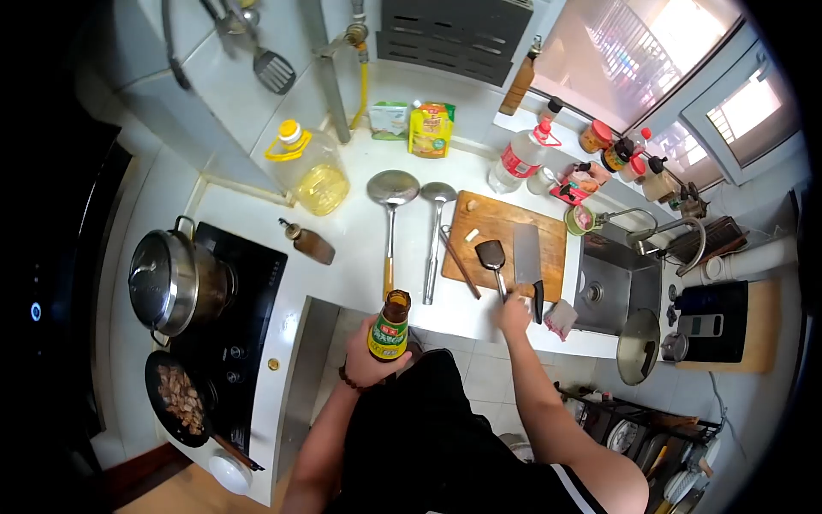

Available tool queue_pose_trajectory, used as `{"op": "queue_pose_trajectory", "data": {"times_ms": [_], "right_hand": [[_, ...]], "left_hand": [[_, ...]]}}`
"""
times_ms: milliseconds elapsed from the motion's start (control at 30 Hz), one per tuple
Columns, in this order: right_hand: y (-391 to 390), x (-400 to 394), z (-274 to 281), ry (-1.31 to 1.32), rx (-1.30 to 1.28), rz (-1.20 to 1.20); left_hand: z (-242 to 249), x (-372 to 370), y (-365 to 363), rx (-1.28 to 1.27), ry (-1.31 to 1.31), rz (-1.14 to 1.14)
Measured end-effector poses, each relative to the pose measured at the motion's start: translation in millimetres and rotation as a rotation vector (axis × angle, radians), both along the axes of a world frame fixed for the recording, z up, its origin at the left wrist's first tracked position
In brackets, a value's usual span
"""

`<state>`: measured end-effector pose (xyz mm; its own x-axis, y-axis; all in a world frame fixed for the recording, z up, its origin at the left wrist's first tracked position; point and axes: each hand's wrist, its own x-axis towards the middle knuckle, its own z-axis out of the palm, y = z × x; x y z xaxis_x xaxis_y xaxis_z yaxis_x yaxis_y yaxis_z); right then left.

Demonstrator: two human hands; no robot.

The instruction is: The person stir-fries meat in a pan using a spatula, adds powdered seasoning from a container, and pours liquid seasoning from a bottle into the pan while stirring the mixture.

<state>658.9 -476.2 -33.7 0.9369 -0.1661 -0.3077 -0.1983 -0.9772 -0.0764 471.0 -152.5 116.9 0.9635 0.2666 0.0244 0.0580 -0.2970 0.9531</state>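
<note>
My left hand is wrapped round a brown sauce bottle with a green and yellow label, its uncapped neck pointing up. At the counter's front edge, my right hand, slightly blurred, closes at the handle end of a spatula; the fingers partly hide the grip. The spatula's dark blade lies on a wooden cutting board. Just right of it rests a cleaver, its black handle beside my right hand. A crumpled cloth lies close by.
On the cooktop at left stand a lidded pot and a frying pan holding browned meat pieces. A ladle, a skimmer, an oil jug and a small bottle occupy the counter. The sink is at right.
</note>
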Motion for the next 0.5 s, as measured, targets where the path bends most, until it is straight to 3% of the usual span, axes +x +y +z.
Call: {"op": "queue_pose_trajectory", "data": {"times_ms": [67, 133, 233, 333, 400, 500], "right_hand": [[-30, -14, -22, 0.177, 0.094, -0.01], [-38, -22, -36, 0.104, 0.151, 0.01], [-54, -37, -30, -0.253, 0.381, 0.12], [-45, -36, 40, -0.406, 0.682, 0.287], [-14, -38, 118, -0.051, 0.811, 0.24], [38, -41, 171, 0.076, 1.012, 0.55]], "left_hand": [[-2, 13, -10, -0.016, -0.032, -0.046], [-4, 14, -11, -0.034, -0.018, -0.041], [3, 17, -5, 0.004, -0.012, 0.009], [16, 11, 11, 0.052, 0.013, 0.108], [31, 0, 28, 0.063, 0.037, 0.188], [51, -33, 61, 0.14, 0.044, 0.283]]}}
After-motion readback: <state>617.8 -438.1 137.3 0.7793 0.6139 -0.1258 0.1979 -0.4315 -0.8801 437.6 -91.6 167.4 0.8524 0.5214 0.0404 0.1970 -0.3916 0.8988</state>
